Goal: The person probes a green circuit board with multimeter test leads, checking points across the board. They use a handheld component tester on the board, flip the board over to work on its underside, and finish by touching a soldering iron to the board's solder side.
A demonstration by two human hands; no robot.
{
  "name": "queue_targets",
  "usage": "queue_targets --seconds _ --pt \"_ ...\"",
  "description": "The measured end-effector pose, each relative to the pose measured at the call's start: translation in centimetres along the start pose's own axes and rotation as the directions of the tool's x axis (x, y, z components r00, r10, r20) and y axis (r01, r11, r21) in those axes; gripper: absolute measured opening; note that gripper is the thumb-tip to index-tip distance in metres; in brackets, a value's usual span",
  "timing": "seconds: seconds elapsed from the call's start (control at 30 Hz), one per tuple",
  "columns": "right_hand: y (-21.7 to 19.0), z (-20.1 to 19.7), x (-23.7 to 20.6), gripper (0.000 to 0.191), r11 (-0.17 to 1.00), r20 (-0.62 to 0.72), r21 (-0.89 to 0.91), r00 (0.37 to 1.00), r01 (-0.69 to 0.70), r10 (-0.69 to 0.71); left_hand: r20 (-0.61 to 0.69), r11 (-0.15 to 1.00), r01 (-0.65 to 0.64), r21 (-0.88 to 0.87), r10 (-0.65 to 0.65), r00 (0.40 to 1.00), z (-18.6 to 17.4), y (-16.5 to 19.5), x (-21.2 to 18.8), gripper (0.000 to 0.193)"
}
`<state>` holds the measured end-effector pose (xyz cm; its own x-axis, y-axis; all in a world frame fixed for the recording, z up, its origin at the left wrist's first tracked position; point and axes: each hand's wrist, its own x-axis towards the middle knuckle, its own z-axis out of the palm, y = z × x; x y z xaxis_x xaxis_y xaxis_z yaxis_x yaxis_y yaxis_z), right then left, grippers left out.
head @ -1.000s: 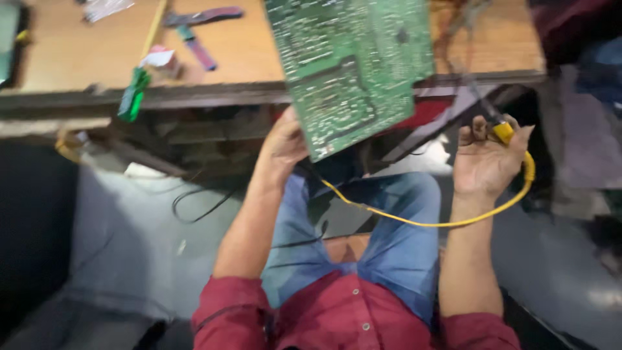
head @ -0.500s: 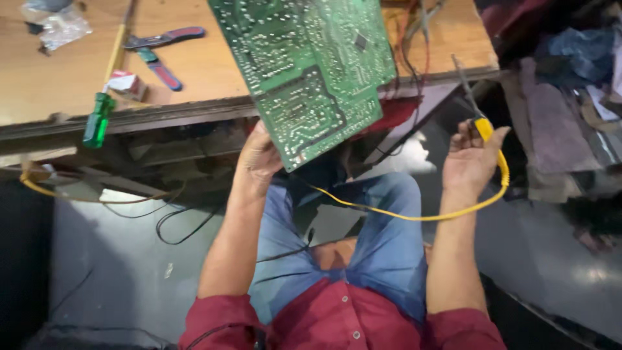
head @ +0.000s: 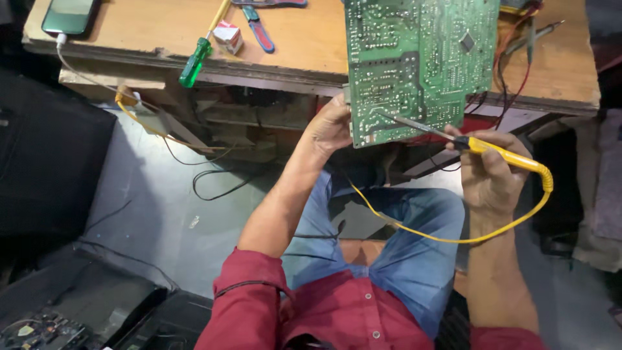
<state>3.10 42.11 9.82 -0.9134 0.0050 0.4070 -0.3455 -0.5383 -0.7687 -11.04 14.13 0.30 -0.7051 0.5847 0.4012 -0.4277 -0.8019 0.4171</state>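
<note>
Above the lap, the left hand (head: 330, 126) grips the green circuit board (head: 418, 61) by its lower edge; the right hand's (head: 489, 175) fingers pinch a yellow soldering iron (head: 483, 148) (tip on the board). A braced board would suit.

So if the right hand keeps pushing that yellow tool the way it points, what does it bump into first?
Most likely the green board. The right hand aims the yellow tool up and left, and its metal tip already looks to be on the board's lower part, though depth is hard to judge.

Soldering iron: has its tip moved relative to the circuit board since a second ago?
Yes. The soldering iron has swung left, its tip now on the circuit board.
</note>
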Motion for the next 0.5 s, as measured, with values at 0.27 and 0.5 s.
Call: queue_targets --seconds 0.27,0.5 --pt "1.1 0.6 0.7 0.019 0.998 -0.048 -0.061 0.999 0.010 -0.013 -0.086 0.999 0.020 -0.048 -0.024 0.996 0.6 0.5 -0.4 0.040" --pt "1.3 1.0 0.5 0.016 0.996 -0.038 -0.086 0.999 0.029 -0.032 -0.128 0.999 0.035 0.002 -0.035 0.991 0.0 0.3 -0.4 0.036"
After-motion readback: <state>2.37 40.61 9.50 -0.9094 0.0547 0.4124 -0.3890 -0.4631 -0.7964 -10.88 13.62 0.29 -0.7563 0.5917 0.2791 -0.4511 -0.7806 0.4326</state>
